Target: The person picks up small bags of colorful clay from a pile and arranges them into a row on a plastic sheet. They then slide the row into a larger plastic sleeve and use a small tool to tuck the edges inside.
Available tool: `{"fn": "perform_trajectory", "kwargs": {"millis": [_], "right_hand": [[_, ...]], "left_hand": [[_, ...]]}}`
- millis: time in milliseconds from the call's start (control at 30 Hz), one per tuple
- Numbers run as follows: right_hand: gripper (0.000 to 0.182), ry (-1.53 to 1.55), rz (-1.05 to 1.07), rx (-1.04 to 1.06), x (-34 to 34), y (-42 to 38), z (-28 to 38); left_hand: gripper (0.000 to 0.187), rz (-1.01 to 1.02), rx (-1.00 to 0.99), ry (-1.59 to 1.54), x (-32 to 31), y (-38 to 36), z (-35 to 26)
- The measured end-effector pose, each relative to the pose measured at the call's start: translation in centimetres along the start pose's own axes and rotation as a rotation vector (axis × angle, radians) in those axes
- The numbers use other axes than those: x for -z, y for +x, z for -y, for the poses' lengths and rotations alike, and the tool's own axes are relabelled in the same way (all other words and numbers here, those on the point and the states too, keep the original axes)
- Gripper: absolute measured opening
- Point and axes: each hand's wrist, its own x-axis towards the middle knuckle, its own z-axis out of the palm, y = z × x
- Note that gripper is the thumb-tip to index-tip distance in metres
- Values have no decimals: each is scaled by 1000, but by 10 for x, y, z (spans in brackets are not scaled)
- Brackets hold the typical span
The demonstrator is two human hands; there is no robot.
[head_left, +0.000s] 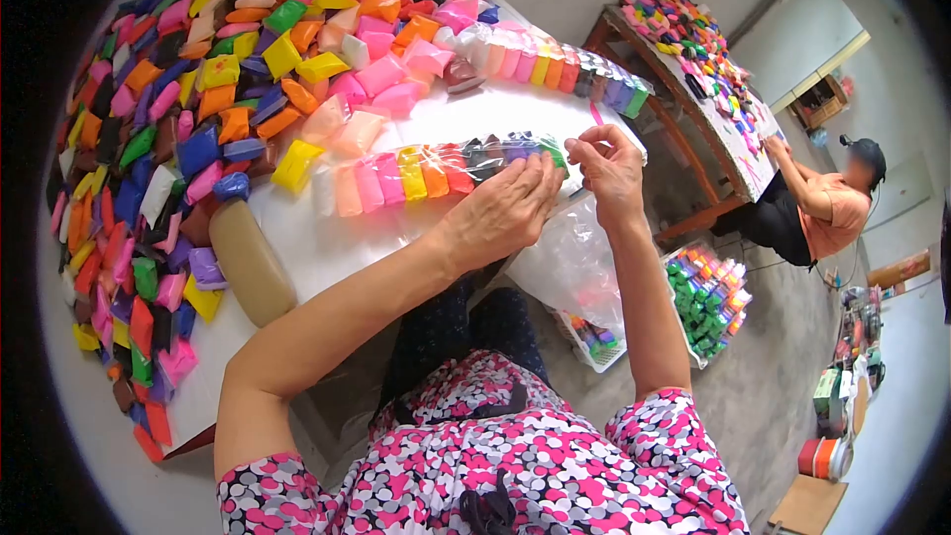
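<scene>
A clear plastic sleeve holds a row of coloured packets, from white and pink at its left end to purple and green at its right. My left hand lies over the right part of this row, its fingers together on the dark and purple packets. Just past the green end, my right hand has its thumb and index finger pinched together; whatever is between them is too small to make out. Behind them lies a second filled sleeve on the white table.
Loose coloured packets are heaped at the left, beside a tan oblong block. A clear bag hangs below the table edge, near a crate of filled sleeves. At the right, a person works at another packet-covered table.
</scene>
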Motion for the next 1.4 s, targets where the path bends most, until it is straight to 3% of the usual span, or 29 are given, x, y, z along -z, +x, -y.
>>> {"fn": "perform_trajectory", "kwargs": {"millis": [267,367,467,667,767,867,1000,1033,1167,1300,1400], "right_hand": [[15,9,-30,151,-5,-5,-24],[15,17,-37,177,-6,-6,-27],[15,71,-51,188,-8,-8,-29],[16,-32,-83,272,-9,-17,-28],[20,-399,-53,102,2,-22,-21],[30,-1033,-226,660,0,-28,16],[42,-980,235,949,-12,-13,12],[51,-902,375,797,-13,-13,-1],[70,-1114,362,830,-5,-17,-16],[74,-1227,337,859,-4,-19,-17],[73,-1245,329,868,1,-19,-19]], "left_hand": [[46,2,82,-123,10,-3,1],[46,-75,133,18,14,4,9],[44,0,313,-138,0,-5,11],[30,-25,380,-160,5,-9,5],[23,-46,374,-191,3,-10,6],[21,-62,342,-163,3,-9,8],[19,-76,346,-182,3,-10,7],[19,-94,351,-210,3,-12,7],[20,54,366,-83,21,-30,13],[25,215,372,45,54,-73,26],[28,267,499,128,78,-93,19]]}}
